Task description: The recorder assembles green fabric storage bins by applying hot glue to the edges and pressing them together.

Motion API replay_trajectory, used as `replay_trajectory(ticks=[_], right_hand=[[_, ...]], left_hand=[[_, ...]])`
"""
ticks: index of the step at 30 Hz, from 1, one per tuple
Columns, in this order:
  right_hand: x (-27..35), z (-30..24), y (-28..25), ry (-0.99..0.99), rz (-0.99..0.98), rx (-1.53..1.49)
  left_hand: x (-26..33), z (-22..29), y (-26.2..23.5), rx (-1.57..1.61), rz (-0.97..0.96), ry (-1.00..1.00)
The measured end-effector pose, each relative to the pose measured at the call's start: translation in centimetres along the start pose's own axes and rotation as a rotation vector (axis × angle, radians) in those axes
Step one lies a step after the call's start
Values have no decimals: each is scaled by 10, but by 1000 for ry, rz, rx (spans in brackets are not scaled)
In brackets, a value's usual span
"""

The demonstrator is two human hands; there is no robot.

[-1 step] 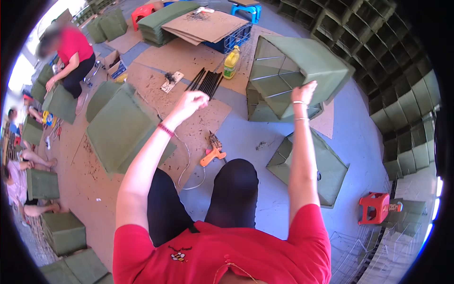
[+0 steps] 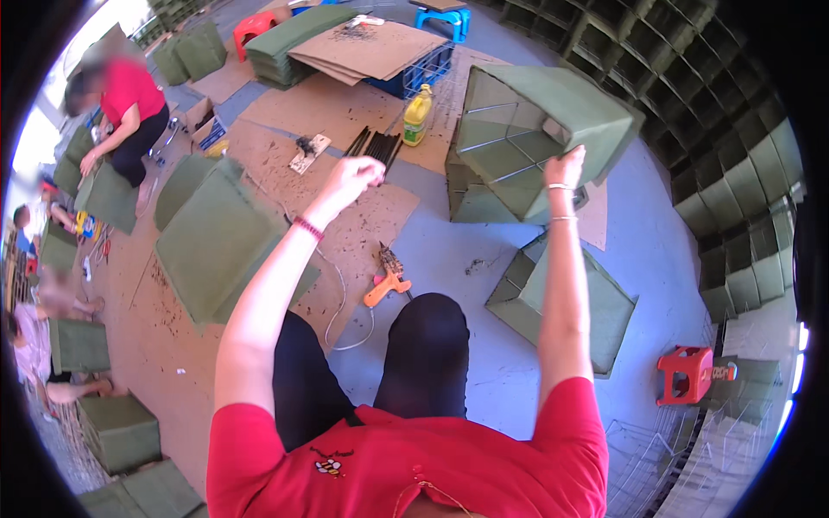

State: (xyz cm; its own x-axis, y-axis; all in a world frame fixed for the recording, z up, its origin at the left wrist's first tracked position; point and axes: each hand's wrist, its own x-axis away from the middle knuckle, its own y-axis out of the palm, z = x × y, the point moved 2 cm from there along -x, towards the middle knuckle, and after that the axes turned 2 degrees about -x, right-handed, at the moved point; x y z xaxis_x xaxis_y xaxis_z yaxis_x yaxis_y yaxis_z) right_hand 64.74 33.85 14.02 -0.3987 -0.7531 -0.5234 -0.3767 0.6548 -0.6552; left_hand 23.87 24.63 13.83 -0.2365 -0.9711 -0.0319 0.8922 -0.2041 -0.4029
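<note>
The green fabric box [image 2: 596,104] is tilted in front of me to the right, its wire-ribbed open side facing left, above another green box [image 2: 466,200]. The fingers of my right hand [image 2: 565,166] are curled round its near edge, gripping it, as far as I can see. Hardly anything has changed just now: my view has shifted a touch and the box keeps its tilt, so I judge my hold steady and the box not yet set down. My left hand [image 2: 352,180] is well apart from it, fingers curled in; I cannot tell whether they pinch anything. It hovers just beside the black sticks [image 2: 361,143], near the yellow bottle [image 2: 417,116]. Closer to my knees, an orange glue gun [image 2: 387,290] lies on the floor.
</note>
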Motion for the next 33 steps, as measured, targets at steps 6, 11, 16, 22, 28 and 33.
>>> replay_trajectory(ticks=[6,11,16,22,28,33], right_hand=[[-78,46,-84,154,-113,28],[-88,40,-89,15,-19,7],[-63,24,-100,79,-112,21],[-44,2,-87,13,-138,2],[-25,10,-84,16,-131,10],[0,34,-77,76,-88,-21]], left_hand=[[-157,24,90,215,10,-42],[-230,65,138,270,92,152],[-212,113,143,-540,703,613],[-256,131,143,-1535,239,1086],[-292,116,144,-1882,308,1111],[-225,115,133,-1359,-53,1241]])
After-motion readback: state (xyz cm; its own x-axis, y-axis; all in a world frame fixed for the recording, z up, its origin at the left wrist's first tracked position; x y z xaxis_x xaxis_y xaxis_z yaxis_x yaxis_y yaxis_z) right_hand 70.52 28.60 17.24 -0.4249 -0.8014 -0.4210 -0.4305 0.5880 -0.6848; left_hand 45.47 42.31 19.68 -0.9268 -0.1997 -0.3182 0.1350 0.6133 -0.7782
